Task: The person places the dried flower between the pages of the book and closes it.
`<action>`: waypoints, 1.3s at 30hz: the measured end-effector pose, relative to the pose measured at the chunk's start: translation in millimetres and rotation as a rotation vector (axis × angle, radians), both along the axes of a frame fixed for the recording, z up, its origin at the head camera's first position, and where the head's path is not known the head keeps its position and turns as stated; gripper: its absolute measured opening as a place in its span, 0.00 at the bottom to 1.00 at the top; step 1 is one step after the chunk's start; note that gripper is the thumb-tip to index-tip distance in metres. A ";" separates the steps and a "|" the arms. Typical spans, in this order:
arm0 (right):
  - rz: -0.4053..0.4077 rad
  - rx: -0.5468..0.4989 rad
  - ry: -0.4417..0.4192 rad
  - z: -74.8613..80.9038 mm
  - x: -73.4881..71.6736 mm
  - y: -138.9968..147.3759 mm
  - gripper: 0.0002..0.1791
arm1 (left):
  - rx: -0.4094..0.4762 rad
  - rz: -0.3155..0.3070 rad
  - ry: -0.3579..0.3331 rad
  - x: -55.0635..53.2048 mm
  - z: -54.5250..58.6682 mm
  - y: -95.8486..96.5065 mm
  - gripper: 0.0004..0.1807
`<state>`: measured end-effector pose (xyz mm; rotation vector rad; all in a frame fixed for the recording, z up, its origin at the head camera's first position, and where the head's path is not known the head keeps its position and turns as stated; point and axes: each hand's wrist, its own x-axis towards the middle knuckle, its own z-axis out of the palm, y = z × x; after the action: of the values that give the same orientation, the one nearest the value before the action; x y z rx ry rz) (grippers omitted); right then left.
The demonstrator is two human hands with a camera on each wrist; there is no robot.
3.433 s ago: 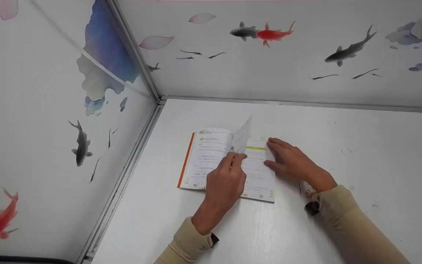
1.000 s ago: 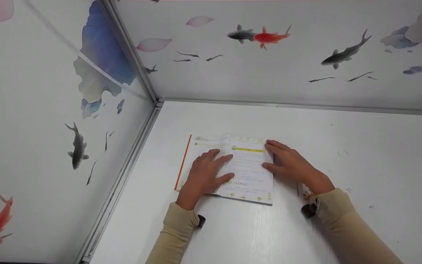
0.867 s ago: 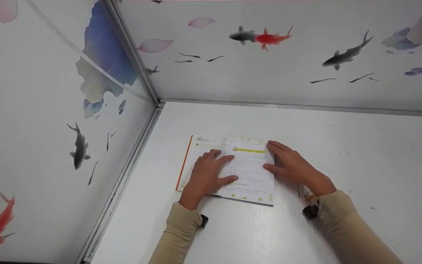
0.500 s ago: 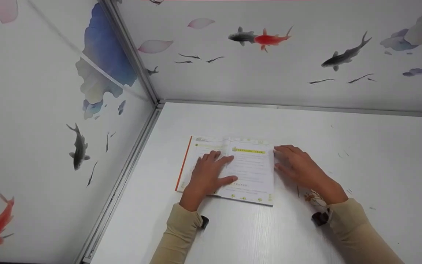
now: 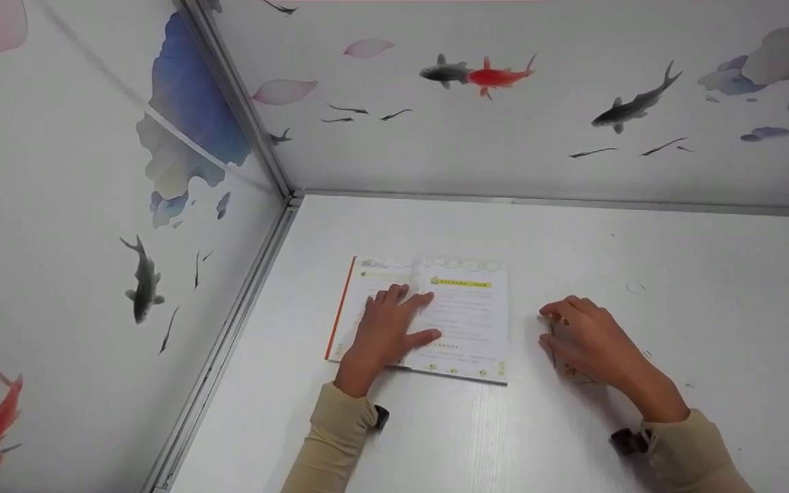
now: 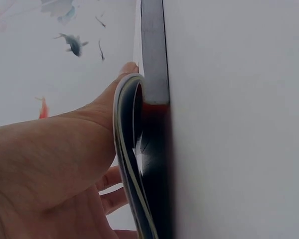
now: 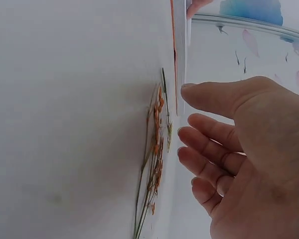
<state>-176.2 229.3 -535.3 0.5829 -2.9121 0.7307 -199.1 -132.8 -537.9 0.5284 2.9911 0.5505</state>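
An open book (image 5: 466, 315) with an orange cover edge lies on the white table. My left hand (image 5: 386, 325) rests spread across its left page, thumb and fingers reaching past the fold. In the left wrist view, the near ends of the pages (image 6: 123, 107) bow up beside my palm. To the right of the book, my right hand (image 5: 593, 339) hovers with loosely bent fingers over dried flower sprigs (image 5: 570, 371), hiding part of them. The right wrist view shows these sprigs (image 7: 157, 144) with thin green stems and small orange blooms, apart from my fingertips.
White panels printed with fish and petals stand along the left and back of the table (image 5: 435, 438), joined by a metal corner frame (image 5: 290, 195). Small dark scraps (image 5: 634, 285) lie scattered on the right side of the table. Dark wrist-worn devices (image 5: 631, 441) sit under my sleeves.
A page lifted by my left hand earlier now lies flat on the left, with that hand spread on it. My right hand has left the book's right edge and moved right, over the sprigs.
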 end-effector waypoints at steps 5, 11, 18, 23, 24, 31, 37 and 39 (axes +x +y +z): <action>-0.040 0.048 0.005 4.5 11.3 6.9 0.14 | 0.023 -0.004 -0.003 1.3 0.1 -0.2 0.38; -0.091 0.084 -0.110 10.9 16.3 6.4 0.14 | 0.040 -0.013 0.005 2.6 2.2 -1.1 0.38; -0.125 0.049 -0.174 8.2 11.1 -3.6 0.10 | 0.030 -0.005 -0.020 1.6 1.8 -0.4 0.38; -0.138 0.014 -0.210 6.0 6.2 -9.1 0.11 | 0.025 -0.002 -0.015 2.0 0.9 0.2 0.38; -0.137 0.010 -0.215 6.0 5.8 -9.5 0.11 | 0.022 -0.002 -0.018 2.0 0.9 0.3 0.38; -0.145 0.005 -0.223 6.3 4.5 -10.5 0.10 | 0.006 0.001 -0.024 0.5 -0.5 0.0 0.38; -0.152 0.008 -0.197 6.9 4.4 -10.8 0.08 | 0.027 0.002 -0.034 0.3 -1.9 -0.9 0.38; -0.170 0.013 -0.192 7.6 4.6 -11.4 0.09 | 0.034 0.001 -0.032 0.6 -2.5 -1.1 0.38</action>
<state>-171.6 217.8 -527.7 0.2752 -3.0931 0.7852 -198.4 -133.9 -540.4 0.5154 2.9567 0.6046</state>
